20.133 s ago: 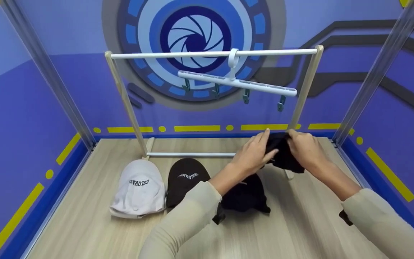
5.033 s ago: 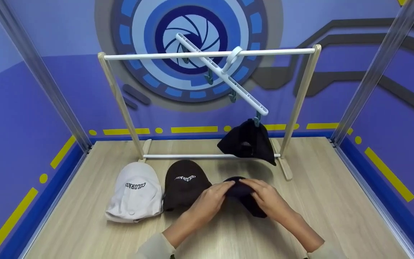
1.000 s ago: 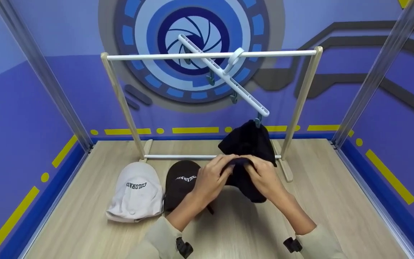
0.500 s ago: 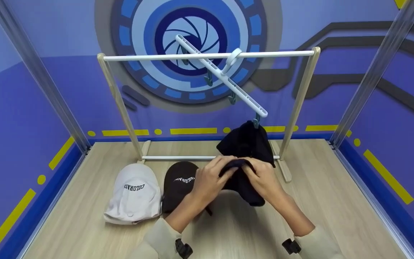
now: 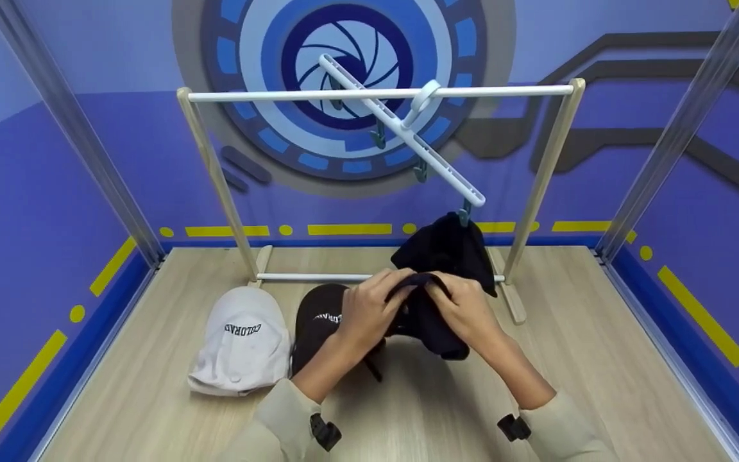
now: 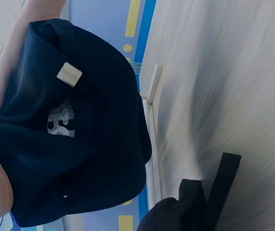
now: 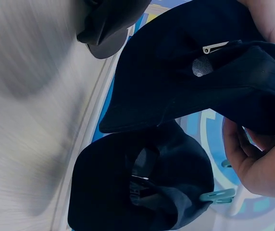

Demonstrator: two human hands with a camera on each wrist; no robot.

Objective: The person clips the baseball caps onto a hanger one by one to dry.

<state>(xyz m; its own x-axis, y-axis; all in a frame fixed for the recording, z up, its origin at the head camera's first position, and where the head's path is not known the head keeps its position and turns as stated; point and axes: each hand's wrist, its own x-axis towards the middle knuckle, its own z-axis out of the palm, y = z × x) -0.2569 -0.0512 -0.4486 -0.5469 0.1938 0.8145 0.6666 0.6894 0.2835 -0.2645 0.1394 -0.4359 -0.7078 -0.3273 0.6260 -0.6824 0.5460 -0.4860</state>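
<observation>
In the head view both hands hold a dark navy cap (image 5: 433,321) in front of the rack. My left hand (image 5: 366,308) pinches its edge on the left, and my right hand (image 5: 469,308) pinches the same edge on the right. The left wrist view looks into the cap's inside (image 6: 99,159), with a pale label (image 6: 69,74). Just behind it a black cap (image 5: 443,240) hangs from the end clip (image 5: 465,215) of a white hanger (image 5: 440,163). Another green clip (image 5: 420,171) on the hanger holds nothing.
On the wooden table (image 5: 568,359) lie a white cap (image 5: 241,346) and a dark brown cap (image 5: 312,321), the latter partly behind my left arm. The rack's top rod (image 5: 267,96) carries the hanger, which stands slanted. Blue panels (image 5: 29,224) enclose the table.
The black cap, in my hands 20 seconds ago, now hangs from the end clip, and the hanger has turned. Since 5 seconds ago, the navy cap has risen off the table. The last second shows little movement.
</observation>
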